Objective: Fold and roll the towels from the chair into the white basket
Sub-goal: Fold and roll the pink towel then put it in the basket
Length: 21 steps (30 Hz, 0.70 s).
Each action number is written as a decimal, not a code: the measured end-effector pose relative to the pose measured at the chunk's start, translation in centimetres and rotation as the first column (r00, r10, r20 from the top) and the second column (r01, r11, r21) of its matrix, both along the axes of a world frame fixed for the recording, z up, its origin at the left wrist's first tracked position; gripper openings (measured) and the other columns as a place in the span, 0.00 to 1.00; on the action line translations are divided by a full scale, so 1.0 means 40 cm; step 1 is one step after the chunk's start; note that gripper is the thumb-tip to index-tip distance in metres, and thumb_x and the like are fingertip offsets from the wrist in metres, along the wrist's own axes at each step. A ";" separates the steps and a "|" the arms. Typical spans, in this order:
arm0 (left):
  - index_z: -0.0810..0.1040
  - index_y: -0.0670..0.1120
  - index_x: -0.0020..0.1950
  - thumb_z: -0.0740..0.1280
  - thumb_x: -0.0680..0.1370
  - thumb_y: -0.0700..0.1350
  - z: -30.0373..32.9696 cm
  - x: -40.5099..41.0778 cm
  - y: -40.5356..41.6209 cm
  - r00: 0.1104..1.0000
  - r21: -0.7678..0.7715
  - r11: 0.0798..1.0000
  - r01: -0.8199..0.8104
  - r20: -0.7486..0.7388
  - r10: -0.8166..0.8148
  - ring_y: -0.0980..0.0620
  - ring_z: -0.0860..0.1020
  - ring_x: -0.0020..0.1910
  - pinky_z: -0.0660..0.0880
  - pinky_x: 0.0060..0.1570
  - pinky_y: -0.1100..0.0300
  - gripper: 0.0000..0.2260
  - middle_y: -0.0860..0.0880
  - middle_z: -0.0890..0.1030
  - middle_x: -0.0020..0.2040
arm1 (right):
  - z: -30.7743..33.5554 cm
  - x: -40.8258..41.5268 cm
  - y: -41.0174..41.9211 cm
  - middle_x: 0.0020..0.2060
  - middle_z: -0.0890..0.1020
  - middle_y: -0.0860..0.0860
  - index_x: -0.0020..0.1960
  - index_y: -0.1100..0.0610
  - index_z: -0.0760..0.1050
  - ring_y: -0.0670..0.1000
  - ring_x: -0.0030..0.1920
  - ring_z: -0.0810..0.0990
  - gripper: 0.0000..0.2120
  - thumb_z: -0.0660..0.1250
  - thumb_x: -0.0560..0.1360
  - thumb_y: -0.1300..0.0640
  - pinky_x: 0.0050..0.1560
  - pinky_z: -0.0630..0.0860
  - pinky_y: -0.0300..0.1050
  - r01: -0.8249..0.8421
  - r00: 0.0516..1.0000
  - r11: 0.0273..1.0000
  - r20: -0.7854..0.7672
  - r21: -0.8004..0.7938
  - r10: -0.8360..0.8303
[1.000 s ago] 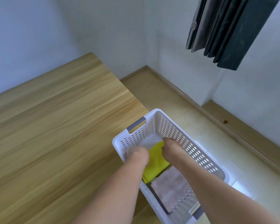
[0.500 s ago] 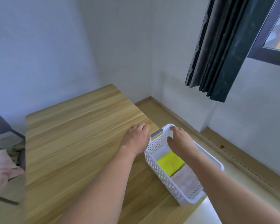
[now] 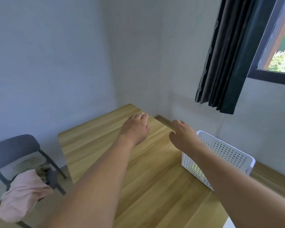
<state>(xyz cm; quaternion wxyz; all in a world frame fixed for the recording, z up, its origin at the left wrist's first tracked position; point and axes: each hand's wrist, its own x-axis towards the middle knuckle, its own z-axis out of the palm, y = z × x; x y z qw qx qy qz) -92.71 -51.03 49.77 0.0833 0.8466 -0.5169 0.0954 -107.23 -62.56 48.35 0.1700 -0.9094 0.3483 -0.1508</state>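
The white perforated basket stands at the right edge of the wooden table; yellow cloth shows through its side holes. My right hand hovers just left of the basket's far end, fingers loosely bent, holding nothing. My left hand is held over the far part of the table, palm down, empty. On the grey chair at the left lie a pink towel, hanging over the seat's front, and a patterned beige towel behind it.
Walls close in behind the table and on the right. A dark curtain hangs at the upper right beside a window. Wooden skirting runs along the floor behind the basket.
Both hands have come out of the basket and moved up over the table. The view has swung up and left, bringing the chair with its towels into sight.
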 end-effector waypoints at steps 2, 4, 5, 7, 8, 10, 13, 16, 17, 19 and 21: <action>0.61 0.42 0.74 0.56 0.82 0.51 0.017 0.035 0.049 1.000 0.012 1.000 -0.007 0.018 0.007 0.44 0.64 0.71 0.61 0.69 0.53 0.23 0.44 0.64 0.74 | 0.011 0.020 0.032 0.57 0.75 0.55 0.62 0.60 0.69 0.58 0.59 0.73 0.16 0.59 0.75 0.58 0.51 0.70 0.47 -0.006 1.000 1.000 -0.013 0.009 0.006; 0.62 0.42 0.74 0.56 0.82 0.51 0.028 0.074 0.102 0.999 0.020 0.999 -0.028 0.023 0.028 0.44 0.64 0.71 0.61 0.70 0.53 0.23 0.44 0.65 0.74 | 0.021 0.045 0.064 0.57 0.75 0.55 0.62 0.60 0.69 0.58 0.58 0.74 0.16 0.59 0.75 0.58 0.49 0.69 0.46 -0.021 0.999 1.000 -0.033 0.019 0.021; 0.62 0.42 0.74 0.56 0.82 0.51 0.031 0.094 0.129 0.999 0.014 0.999 -0.039 0.029 0.038 0.44 0.65 0.71 0.61 0.70 0.53 0.23 0.44 0.65 0.74 | 0.026 0.061 0.082 0.57 0.75 0.55 0.61 0.60 0.69 0.58 0.57 0.74 0.16 0.59 0.75 0.59 0.49 0.70 0.46 -0.027 0.999 1.000 -0.031 0.017 0.027; 0.62 0.42 0.74 0.57 0.81 0.51 0.035 0.136 0.183 0.998 -0.006 0.998 -0.060 0.036 0.060 0.44 0.65 0.71 0.61 0.70 0.53 0.23 0.44 0.66 0.74 | 0.038 0.096 0.125 0.57 0.75 0.56 0.61 0.61 0.69 0.58 0.57 0.74 0.15 0.59 0.75 0.59 0.50 0.71 0.47 -0.034 0.999 0.999 -0.023 0.016 0.034; 0.62 0.42 0.74 0.57 0.81 0.51 0.036 0.156 0.210 0.997 -0.015 0.997 -0.073 0.027 0.073 0.44 0.64 0.72 0.60 0.70 0.53 0.23 0.44 0.65 0.74 | 0.045 0.115 0.150 0.58 0.75 0.56 0.61 0.61 0.69 0.58 0.57 0.74 0.16 0.60 0.75 0.59 0.51 0.71 0.47 -0.036 0.999 0.999 -0.024 0.016 0.037; 0.62 0.42 0.74 0.57 0.81 0.51 0.039 0.198 0.263 0.996 -0.026 0.996 -0.084 0.020 0.084 0.45 0.64 0.72 0.60 0.71 0.53 0.23 0.44 0.65 0.74 | 0.059 0.160 0.204 0.59 0.75 0.57 0.62 0.61 0.69 0.58 0.58 0.74 0.16 0.60 0.75 0.58 0.52 0.71 0.48 -0.036 0.999 0.999 -0.033 0.008 0.037; 0.62 0.41 0.74 0.57 0.81 0.50 0.047 0.263 0.341 0.999 -0.041 0.998 -0.042 0.026 0.043 0.45 0.64 0.72 0.59 0.71 0.54 0.23 0.44 0.65 0.74 | 0.081 0.233 0.295 0.62 0.73 0.57 0.66 0.60 0.67 0.59 0.62 0.72 0.19 0.59 0.76 0.59 0.56 0.71 0.49 -0.011 1.000 1.000 -0.029 0.001 0.011; 0.63 0.41 0.73 0.57 0.81 0.50 0.053 0.340 0.427 1.000 -0.060 0.998 0.017 0.005 -0.017 0.44 0.65 0.71 0.61 0.70 0.53 0.23 0.43 0.67 0.73 | 0.091 0.310 0.403 0.64 0.72 0.56 0.70 0.59 0.65 0.59 0.64 0.71 0.22 0.59 0.76 0.58 0.58 0.71 0.50 0.041 0.999 0.999 -0.010 0.011 -0.041; 0.63 0.41 0.73 0.57 0.81 0.50 0.054 0.369 0.458 1.000 -0.064 0.998 0.029 -0.002 -0.029 0.44 0.65 0.71 0.61 0.69 0.53 0.23 0.43 0.67 0.73 | 0.093 0.335 0.441 0.65 0.72 0.56 0.70 0.59 0.64 0.59 0.64 0.71 0.23 0.59 0.76 0.58 0.59 0.71 0.50 0.050 0.999 0.999 -0.015 0.010 -0.049; 0.63 0.41 0.73 0.57 0.81 0.50 0.061 0.424 0.522 0.999 -0.075 0.996 0.043 -0.012 -0.044 0.44 0.65 0.71 0.61 0.69 0.53 0.23 0.43 0.66 0.73 | 0.097 0.385 0.515 0.67 0.71 0.56 0.72 0.59 0.63 0.59 0.66 0.69 0.25 0.60 0.76 0.58 0.62 0.70 0.50 0.049 0.998 0.999 -0.032 0.007 -0.048; 0.63 0.41 0.74 0.57 0.82 0.50 0.074 0.473 0.584 0.998 -0.089 0.995 0.052 -0.015 -0.054 0.45 0.64 0.72 0.60 0.70 0.53 0.22 0.43 0.66 0.73 | 0.110 0.429 0.578 0.68 0.70 0.56 0.73 0.59 0.62 0.59 0.67 0.69 0.25 0.60 0.76 0.57 0.62 0.68 0.49 0.051 0.998 0.999 -0.031 0.003 -0.051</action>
